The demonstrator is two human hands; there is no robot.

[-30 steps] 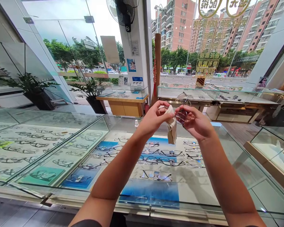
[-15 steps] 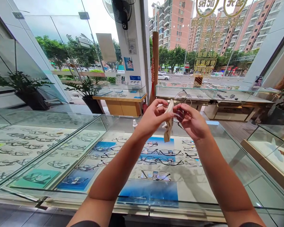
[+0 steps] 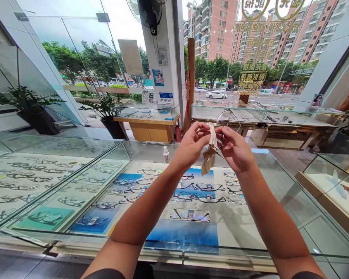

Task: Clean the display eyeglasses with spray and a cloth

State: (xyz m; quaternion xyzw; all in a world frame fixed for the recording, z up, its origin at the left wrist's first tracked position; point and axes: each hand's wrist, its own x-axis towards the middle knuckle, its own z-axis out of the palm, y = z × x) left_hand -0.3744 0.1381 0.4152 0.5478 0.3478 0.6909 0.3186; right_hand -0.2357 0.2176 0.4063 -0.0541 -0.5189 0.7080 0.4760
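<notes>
Both my hands are raised over a glass display counter (image 3: 282,193). My left hand (image 3: 192,145) pinches a beige cleaning cloth (image 3: 208,157) that hangs down between the hands. My right hand (image 3: 235,149) grips a pair of thin-framed glasses (image 3: 227,118), fingers closed round one lens, with the other lens and a temple sticking up above the fingers. The cloth is pressed against the lens held in my right hand. Under the glass lie several rows of glasses (image 3: 200,190).
A small white bottle (image 3: 166,155) stands on the counter left of my hands. Another glass case (image 3: 31,174) runs along the left. Further display cases (image 3: 250,112), potted plants (image 3: 107,112) and a wall fan (image 3: 147,13) stand by the shop windows.
My hands have come closer together and the cloth now covers the lens that showed in my right hand. The glasses have tilted slightly to the right.
</notes>
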